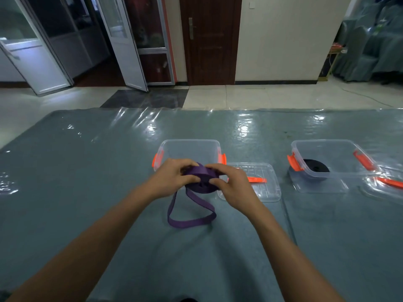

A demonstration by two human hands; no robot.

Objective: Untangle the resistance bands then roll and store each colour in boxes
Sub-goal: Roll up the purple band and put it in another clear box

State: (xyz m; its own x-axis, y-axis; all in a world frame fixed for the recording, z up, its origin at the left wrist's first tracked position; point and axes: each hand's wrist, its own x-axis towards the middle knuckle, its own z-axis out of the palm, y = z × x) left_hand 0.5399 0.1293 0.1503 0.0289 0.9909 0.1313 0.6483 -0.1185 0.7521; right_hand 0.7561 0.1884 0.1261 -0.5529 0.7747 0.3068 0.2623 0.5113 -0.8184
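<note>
Both left hand [172,179] and right hand [233,184] seemingly pinch purple band [201,171].

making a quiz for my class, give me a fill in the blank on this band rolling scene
The band gripped by the left hand and right hand is ____ in colour.
The roll lying in the right box is ____.
The clips on the left box are ____.
Missing words: purple; black; orange.
</note>
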